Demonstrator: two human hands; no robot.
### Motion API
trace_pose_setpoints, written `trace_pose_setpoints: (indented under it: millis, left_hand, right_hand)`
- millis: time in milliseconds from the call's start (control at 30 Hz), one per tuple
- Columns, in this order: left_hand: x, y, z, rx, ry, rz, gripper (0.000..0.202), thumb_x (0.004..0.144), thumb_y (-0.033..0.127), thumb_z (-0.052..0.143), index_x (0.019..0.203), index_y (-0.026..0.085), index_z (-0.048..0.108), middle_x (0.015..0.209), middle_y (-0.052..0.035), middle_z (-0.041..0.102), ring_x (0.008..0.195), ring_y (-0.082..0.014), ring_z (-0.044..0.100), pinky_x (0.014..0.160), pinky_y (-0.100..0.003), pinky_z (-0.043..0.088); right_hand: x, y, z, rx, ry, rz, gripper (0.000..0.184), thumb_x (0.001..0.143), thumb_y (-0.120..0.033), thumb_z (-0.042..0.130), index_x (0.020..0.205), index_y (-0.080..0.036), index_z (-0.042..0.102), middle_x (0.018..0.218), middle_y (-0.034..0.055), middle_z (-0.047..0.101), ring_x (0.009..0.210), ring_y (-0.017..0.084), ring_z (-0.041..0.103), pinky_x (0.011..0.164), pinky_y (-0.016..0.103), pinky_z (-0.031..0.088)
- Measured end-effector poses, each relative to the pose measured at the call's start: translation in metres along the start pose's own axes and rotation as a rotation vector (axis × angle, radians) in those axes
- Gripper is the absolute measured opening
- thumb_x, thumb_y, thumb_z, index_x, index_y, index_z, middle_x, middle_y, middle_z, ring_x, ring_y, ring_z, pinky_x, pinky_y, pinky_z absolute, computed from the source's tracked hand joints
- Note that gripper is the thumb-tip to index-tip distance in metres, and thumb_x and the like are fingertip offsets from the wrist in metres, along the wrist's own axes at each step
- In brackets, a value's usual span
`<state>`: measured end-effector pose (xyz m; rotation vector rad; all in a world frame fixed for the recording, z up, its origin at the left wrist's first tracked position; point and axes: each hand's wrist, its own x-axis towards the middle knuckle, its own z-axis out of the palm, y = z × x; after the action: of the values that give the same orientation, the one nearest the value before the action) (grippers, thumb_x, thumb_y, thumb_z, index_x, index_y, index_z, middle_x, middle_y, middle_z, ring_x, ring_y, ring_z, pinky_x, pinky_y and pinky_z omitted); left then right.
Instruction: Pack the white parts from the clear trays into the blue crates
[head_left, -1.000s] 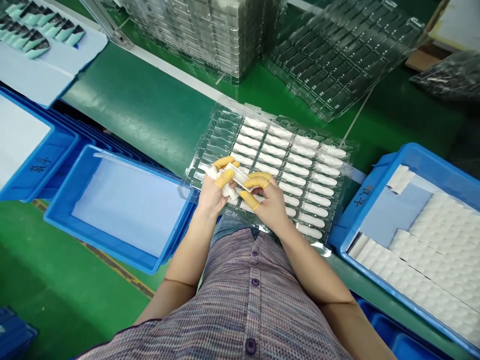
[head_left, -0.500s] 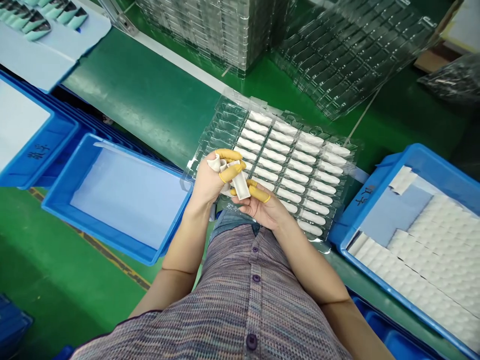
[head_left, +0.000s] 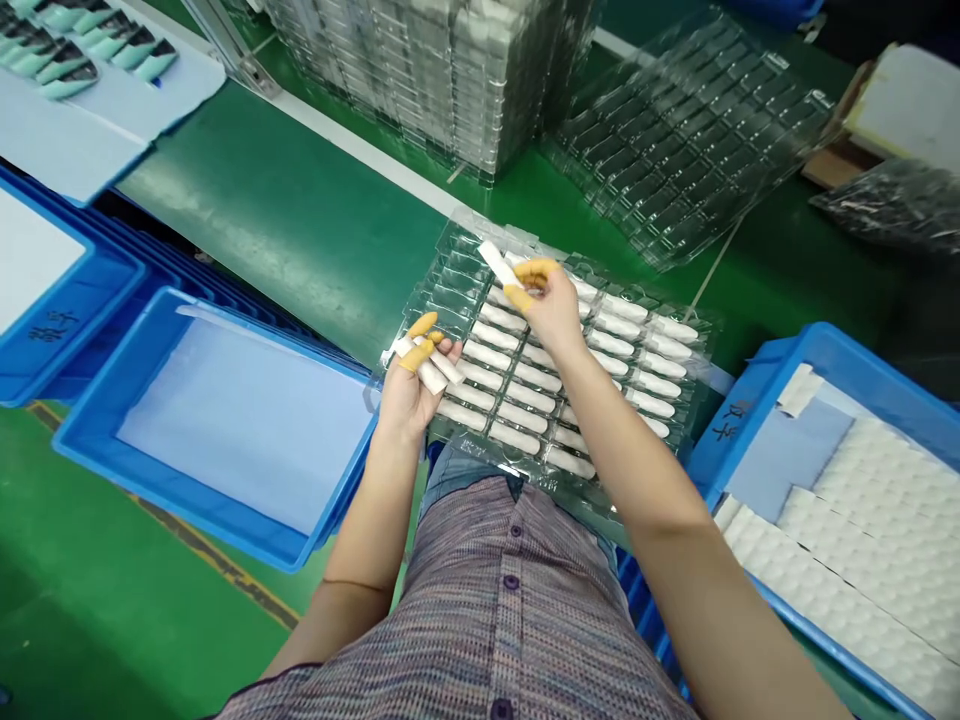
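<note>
Yellow finger cots cover some fingertips on both of my hands. My left hand (head_left: 412,385), over the near left corner of a clear plastic tray (head_left: 461,255), is closed on white plastic pieces (head_left: 430,374), at least two of them. Above the tray's far left part, my right hand (head_left: 551,300) pinches one white elongated piece (head_left: 496,263) between thumb and fingers, its free end pointing away from me. Rows of similar white pieces (head_left: 514,438) lie in the tray's slots. The leftmost column of slots holds none. My right forearm hides part of the tray.
A blue bin (head_left: 817,335) at right holds many white pieces in rows. On the left sits a blue bin (head_left: 300,555) lined with a pale sheet. Stacked clear trays (head_left: 480,110) and another clear tray (head_left: 675,150) stand beyond. Teal-and-black parts (head_left: 67,70) lie at far left.
My right hand has moved away from my left, forward over the tray, carrying one white piece. My left hand has shifted slightly down and still holds pieces.
</note>
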<state>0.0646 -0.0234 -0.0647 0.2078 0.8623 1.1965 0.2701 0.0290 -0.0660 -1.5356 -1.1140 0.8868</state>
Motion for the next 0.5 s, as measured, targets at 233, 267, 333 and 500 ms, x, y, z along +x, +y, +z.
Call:
trace_pose_setpoints:
  millis: [233,267,333,500]
  left_hand:
    - [0.003,0.002,-0.001,-0.050,-0.002,-0.059,0.032,0.076,0.009,0.081,0.106,0.018,0.074,0.089,-0.0006,0.075,0.080,-0.0110,0.073,0.110,-0.040,0.056]
    - [0.004,0.002,-0.002,-0.051,0.001,-0.068,0.033,0.076,0.008,0.080,0.107,0.018,0.074,0.091,-0.0010,0.076,0.082,-0.0116,0.073,0.112,-0.041,0.055]
    - [0.008,0.001,-0.004,-0.048,0.010,-0.082,0.032,0.077,0.008,0.079,0.107,0.018,0.074,0.093,-0.0011,0.076,0.082,-0.0117,0.074,0.114,-0.043,0.053]
    - [0.014,-0.001,-0.006,0.003,-0.015,-0.049,0.031,0.077,0.012,0.079,0.106,0.020,0.074,0.103,-0.0045,0.077,0.097,-0.0170,0.076,0.118,-0.046,0.049]
  right_hand:
    - [0.095,-0.026,0.037,-1.049,-0.254,-0.304,0.028,0.083,-0.005,0.061,0.108,-0.012,0.072,0.111,0.0170,0.074,0.110,0.033,0.063,0.091,0.041,0.049]
    - [0.098,-0.027,0.041,-1.104,-0.292,-0.307,0.030,0.084,-0.002,0.058,0.108,-0.011,0.074,0.112,0.0184,0.074,0.110,0.033,0.063,0.090,0.040,0.048]
    - [0.101,-0.029,0.047,-1.149,-0.329,-0.288,0.034,0.084,0.002,0.055,0.107,-0.010,0.076,0.114,0.0197,0.074,0.110,0.033,0.063,0.089,0.040,0.049]
    - [0.090,-0.032,0.043,-0.960,-0.304,-0.216,0.032,0.088,0.000,0.054,0.104,-0.013,0.078,0.118,0.0164,0.075,0.117,0.033,0.065,0.096,0.043,0.051]
